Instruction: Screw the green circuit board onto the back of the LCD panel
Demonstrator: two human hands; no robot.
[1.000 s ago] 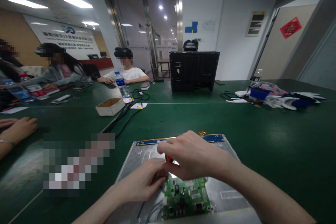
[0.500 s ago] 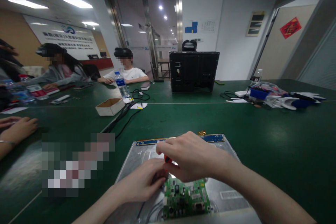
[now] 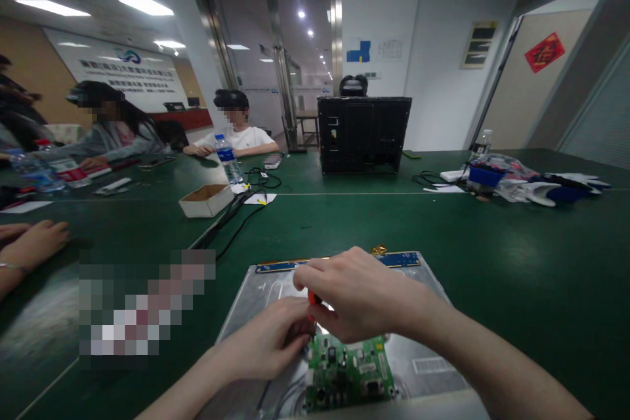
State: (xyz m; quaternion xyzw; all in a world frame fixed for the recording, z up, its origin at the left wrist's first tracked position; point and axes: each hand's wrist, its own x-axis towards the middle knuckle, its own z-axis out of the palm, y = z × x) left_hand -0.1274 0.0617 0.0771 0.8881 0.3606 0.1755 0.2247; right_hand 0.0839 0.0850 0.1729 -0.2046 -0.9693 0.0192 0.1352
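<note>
In my right hand (image 3: 357,292) is a screwdriver with an orange handle (image 3: 313,298), held upright with the fingers curled over its top. Its shaft points down at the upper left corner of a green circuit board (image 3: 349,374). My left hand (image 3: 275,335) is beside that corner, fingers bent together around the lower end of the screwdriver; what they pinch is hidden. The board is on the silver metal back of a flat display panel (image 3: 433,364). Along the panel's far edge runs a narrow blue circuit strip (image 3: 401,260).
A small open cardboard box (image 3: 207,202) and black cables (image 3: 236,230) are to the left. A black monitor (image 3: 364,136) stands across the green table, with bags and gloves (image 3: 531,184) at the right. Other people sit around; a co-worker's hand (image 3: 37,246) rests at far left.
The screwdriver handle looks slightly turned, with less of its black part showing. My two hands stay in almost the same place.
</note>
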